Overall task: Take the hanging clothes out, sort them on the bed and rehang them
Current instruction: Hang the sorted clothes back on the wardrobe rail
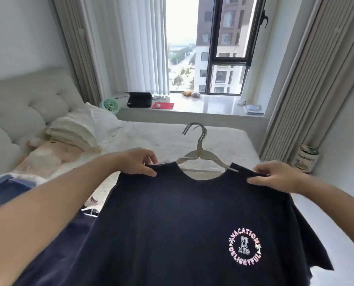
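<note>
My left hand point(138, 161) and right hand point(275, 176) hold a dark T-shirt point(182, 223) spread across the lower centre of the frame, one hand at each shoulder. Left hand: thumb and fingers pinched together on the shoulder seam. Right hand: fingers curled over the opposite shoulder, clamped on the cloth. A round printed badge point(245, 248) sits at the lower right of the shirt.

Above the neckline, at mid-frame, a bundle of pale hangers point(198, 149) lies on the bed point(161, 139), hooks pointing toward the window. The bed has a white textured cover. At the left, stacked white pillows point(77, 129) rest against a tufted cream headboard point(27, 104); a beige garment point(54, 155) lies just below them, and blue clothes point(4, 190) lie at the far left edge.

Behind the bed, a white window ledge point(213, 106) spans the centre. On it: a small green fan point(110, 105), a black box point(140, 99), a red flat item point(163, 105) and a book point(253, 110) at the right end. Pale curtains point(130, 46) flank the dark-framed window point(227, 58) in the upper centre. A white pouch point(306, 158) stands on the floor at the right.
</note>
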